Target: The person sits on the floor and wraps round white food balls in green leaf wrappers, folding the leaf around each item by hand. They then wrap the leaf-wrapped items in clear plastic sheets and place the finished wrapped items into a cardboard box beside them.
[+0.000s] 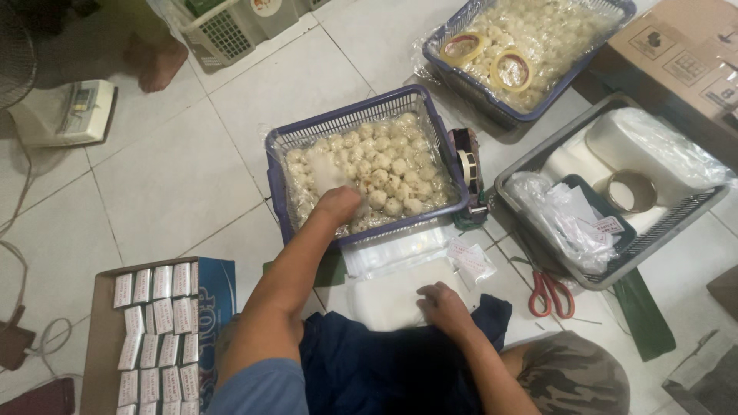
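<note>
Left hand [339, 206] in a lined basket of dough balls; right hand [442, 303] on a stack of clear bags.

The purple basket [347, 121] lies at 12 o'clock from the person, long axis running 8 to 2 o'clock. The left hand's fingers curl down among the pale balls [384, 165]; what they pinch cannot be told. The right hand rests flat on the bag stack [392, 296], fingers loosely together. Two purple baskets of balls, one grey tray [538, 157], one pair of red scissors [550, 292].

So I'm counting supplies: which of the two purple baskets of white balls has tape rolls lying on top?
The far basket at top right; two tape rolls lie on it. The near basket, where the left hand reaches, has none.
</note>
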`<state>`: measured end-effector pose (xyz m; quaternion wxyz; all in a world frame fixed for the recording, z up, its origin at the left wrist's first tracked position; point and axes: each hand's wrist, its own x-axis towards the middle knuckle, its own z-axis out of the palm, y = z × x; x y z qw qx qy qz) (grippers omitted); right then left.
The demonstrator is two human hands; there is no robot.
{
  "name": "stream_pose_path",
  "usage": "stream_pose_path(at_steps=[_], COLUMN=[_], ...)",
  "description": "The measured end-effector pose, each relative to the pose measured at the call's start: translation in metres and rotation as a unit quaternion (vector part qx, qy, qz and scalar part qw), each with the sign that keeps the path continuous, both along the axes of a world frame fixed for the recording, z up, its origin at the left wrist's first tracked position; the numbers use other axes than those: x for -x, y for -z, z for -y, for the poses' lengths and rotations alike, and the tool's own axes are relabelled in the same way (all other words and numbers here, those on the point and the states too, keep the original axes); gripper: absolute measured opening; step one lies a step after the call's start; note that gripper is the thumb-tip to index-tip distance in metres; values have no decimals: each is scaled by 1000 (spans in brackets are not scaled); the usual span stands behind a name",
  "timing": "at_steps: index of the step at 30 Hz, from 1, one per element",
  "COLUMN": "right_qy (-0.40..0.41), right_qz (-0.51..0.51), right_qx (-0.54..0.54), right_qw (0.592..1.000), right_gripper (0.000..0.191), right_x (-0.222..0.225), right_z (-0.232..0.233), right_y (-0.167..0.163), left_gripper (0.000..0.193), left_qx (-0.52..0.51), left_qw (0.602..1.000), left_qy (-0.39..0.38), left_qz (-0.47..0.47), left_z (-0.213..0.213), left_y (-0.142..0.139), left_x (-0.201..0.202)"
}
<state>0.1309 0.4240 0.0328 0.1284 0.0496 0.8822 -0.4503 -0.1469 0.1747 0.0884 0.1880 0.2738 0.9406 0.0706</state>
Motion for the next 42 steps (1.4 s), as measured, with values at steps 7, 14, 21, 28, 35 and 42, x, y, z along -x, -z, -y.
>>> stream_pose_path(at_steps=[7,14,21,28,35,42], right_qy=[88,115,179,135,-19,114], right_qz=[-178,-365,-242,-419,-442,-356], right_qx=[26,105,265,92,119,96], right_qw=[980,918,916,893,889,922], right_gripper=[15,53,44,36,32,26], right_x=[1,-10,-31,-49,-60,-41], right_z=[14,60,64,79,89,92], right_y=[-63,-151,-178,-209,-227,-230], left_gripper=[45,33,36,60,70,63], left_qx=[-518,-673,-814,-794,-824,-803], left_qw=[699,576,363,518,470,521], left_qy=[-400,-335,-167,-174,-254,-262], left_qz=[289,321,421,266,189,121], left_z=[-17,-47,-39,-47,-46,-39], left_y=[-53,-61,-99,-149,-148,-144], left_x=[-87,-224,-270,-289,-298,-306])
